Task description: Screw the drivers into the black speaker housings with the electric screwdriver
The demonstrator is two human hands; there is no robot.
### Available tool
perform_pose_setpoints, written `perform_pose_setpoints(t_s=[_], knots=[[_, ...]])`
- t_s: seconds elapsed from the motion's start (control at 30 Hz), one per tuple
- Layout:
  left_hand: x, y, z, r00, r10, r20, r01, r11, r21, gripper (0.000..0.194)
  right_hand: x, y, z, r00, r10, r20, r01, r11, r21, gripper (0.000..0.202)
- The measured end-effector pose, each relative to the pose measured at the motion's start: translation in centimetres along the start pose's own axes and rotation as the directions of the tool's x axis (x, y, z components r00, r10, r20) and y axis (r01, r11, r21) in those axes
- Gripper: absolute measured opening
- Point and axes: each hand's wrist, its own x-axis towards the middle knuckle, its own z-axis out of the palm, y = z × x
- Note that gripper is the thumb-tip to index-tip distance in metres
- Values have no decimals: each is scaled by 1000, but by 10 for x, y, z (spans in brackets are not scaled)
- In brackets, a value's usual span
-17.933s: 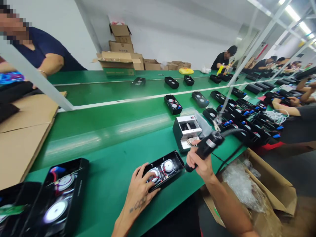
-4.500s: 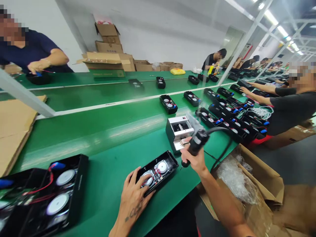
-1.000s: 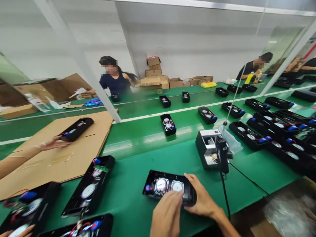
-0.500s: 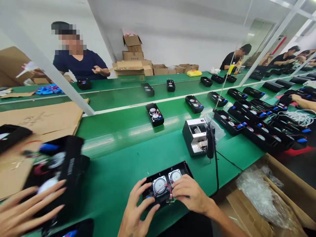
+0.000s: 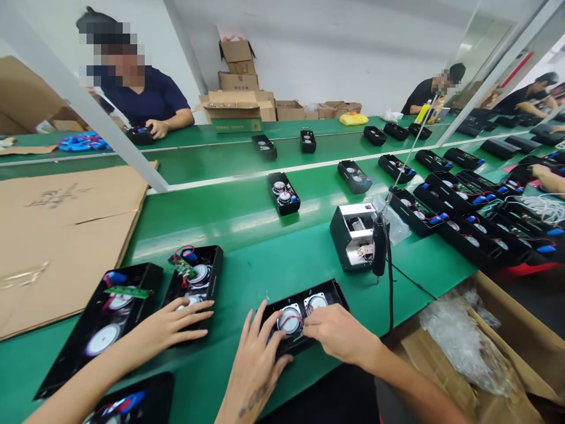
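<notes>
A black speaker housing (image 5: 334, 292) lies lengthwise in front of me, its inside facing up. Two round silver speaker drivers (image 5: 290, 320) and a red wire show inside. My left hand (image 5: 260, 353) is wrapped over the housing's left end, its thumb along the near wall and its other fingers reaching inside. My right hand (image 5: 342, 335) has its fingers pinched together inside the near right part, beside a sliver of green circuit board; whatever the fingertips hold is hidden. A co-worker's hand (image 5: 183, 324) rests on another speaker housing (image 5: 215, 268) to the left.
An electric screwdriver (image 5: 378, 244) hangs beside a screw feeder (image 5: 353, 235). Many open housings crowd the right side; others sit on the green conveyor (image 5: 238, 206). Flattened cardboard (image 5: 66, 235) lies left. At lower right stands a carton with clear plastic (image 5: 463, 341). Several people work across and along the line.
The co-worker's housing at left has moved rightward and now rests on the table. My right fingers have closed tighter inside my housing. The person opposite has leaned down, a hand on a housing.
</notes>
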Motion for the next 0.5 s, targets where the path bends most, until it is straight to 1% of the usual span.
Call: perform_pose_setpoints(t_s=[0.1,0.2,0.3,0.37,0.5], knots=[[0,2,4,1000,-15,19,15,1000,1,44,6,-4,-2,999,-26,38,26,1000,4,28],[1,2,6,999,-7,40,7,1000,-8,44,12,-5,-1,996,-63,67,61,998,27,27],[3,1,5,998,15,65,-14,1000,-20,47,13,1,1,994,-85,68,76,990,118,31],[5,1,3,996,34,77,-31,999,-34,50,11,6,3,996,-73,52,62,979,194,36],[12,4,-3,994,78,73,-74,995,-63,41,5,7,7,1000,-13,15,8,959,282,38]])
